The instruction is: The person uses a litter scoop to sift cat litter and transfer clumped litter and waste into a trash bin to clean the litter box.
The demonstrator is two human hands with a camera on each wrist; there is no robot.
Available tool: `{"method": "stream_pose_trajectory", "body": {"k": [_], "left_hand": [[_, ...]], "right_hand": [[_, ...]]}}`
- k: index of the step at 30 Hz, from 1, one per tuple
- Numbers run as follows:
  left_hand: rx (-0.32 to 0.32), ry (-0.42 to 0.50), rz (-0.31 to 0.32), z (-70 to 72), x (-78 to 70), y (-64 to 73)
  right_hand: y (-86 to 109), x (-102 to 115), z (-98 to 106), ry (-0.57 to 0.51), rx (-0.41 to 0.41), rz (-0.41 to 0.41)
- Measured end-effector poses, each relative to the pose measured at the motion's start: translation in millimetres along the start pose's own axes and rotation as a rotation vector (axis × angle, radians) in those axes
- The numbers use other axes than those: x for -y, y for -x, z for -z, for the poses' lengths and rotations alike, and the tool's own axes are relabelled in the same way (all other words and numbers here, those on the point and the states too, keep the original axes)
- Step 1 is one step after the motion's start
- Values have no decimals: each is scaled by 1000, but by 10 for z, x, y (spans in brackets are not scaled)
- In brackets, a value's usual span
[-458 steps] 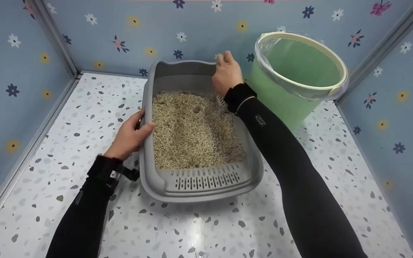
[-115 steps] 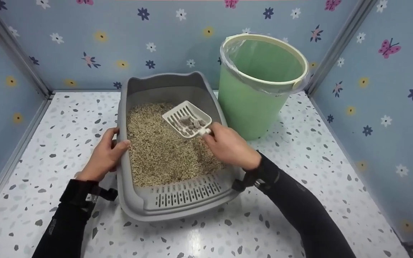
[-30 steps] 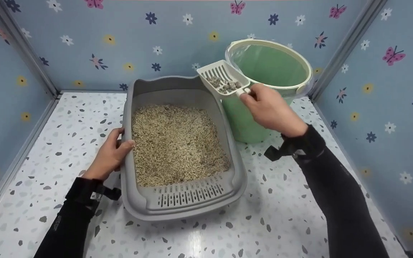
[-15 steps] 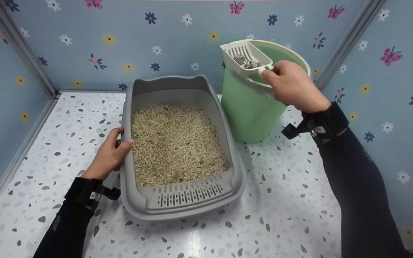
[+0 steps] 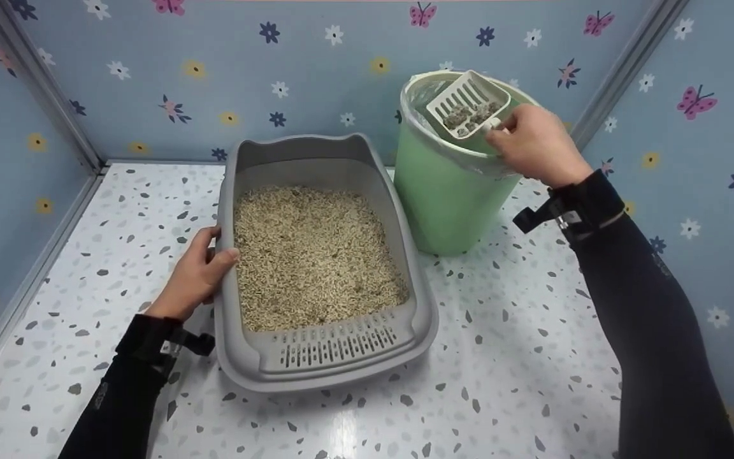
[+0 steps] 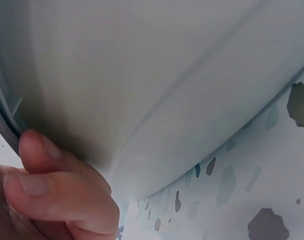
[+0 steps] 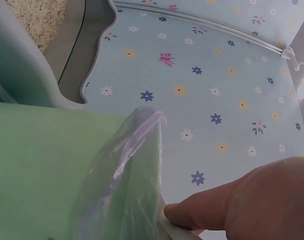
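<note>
My right hand (image 5: 536,143) grips the handle of a white slotted litter scoop (image 5: 462,95), holding it over the mouth of a green bin (image 5: 443,204). Greyish clumps (image 5: 469,116) lie in the scoop, which is tilted. In the right wrist view the thumb and fingers (image 7: 207,210) appear beside the bin's rim and its clear plastic liner (image 7: 121,165). My left hand (image 5: 192,277) holds the left rim of a grey litter box (image 5: 230,319), thumb on top. Beneath that rim, the left wrist view shows curled fingers (image 6: 66,185). Tan pellet litter (image 5: 316,255) covers the box floor.
The bin stands right against the box's right side, near the back wall (image 5: 316,76). Blue flowered panels close in the left, back and right. The speckled white floor (image 5: 501,357) extends in front of the box and bin.
My right hand has carried the loaded scoop rightward from beside the bin's rim to above its opening, and the scoop has turned and tipped. My left hand has stayed on the litter box rim.
</note>
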State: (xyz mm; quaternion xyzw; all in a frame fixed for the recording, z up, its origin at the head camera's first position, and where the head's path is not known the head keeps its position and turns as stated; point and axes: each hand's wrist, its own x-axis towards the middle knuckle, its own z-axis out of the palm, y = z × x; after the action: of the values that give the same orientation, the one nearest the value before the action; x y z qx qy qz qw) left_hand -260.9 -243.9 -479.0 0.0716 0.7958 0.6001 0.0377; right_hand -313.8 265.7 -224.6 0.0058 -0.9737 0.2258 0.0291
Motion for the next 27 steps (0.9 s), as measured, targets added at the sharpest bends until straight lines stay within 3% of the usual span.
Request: {"method": "stream_pose_trajectory", "body": {"k": [7, 19, 22, 27], "left_hand": [[-2, -9, 4, -6, 2, -6], [11, -10, 18, 12, 2, 5], [6, -4, 14, 13, 6, 5], [8, -14, 15, 22, 11, 2]], "right_hand": [[-10, -25, -14, 110, -92, 33], [128, -19, -211, 377, -290, 229], [159, 21, -231, 397, -318, 263], [231, 127, -187, 321, -301, 230]]}}
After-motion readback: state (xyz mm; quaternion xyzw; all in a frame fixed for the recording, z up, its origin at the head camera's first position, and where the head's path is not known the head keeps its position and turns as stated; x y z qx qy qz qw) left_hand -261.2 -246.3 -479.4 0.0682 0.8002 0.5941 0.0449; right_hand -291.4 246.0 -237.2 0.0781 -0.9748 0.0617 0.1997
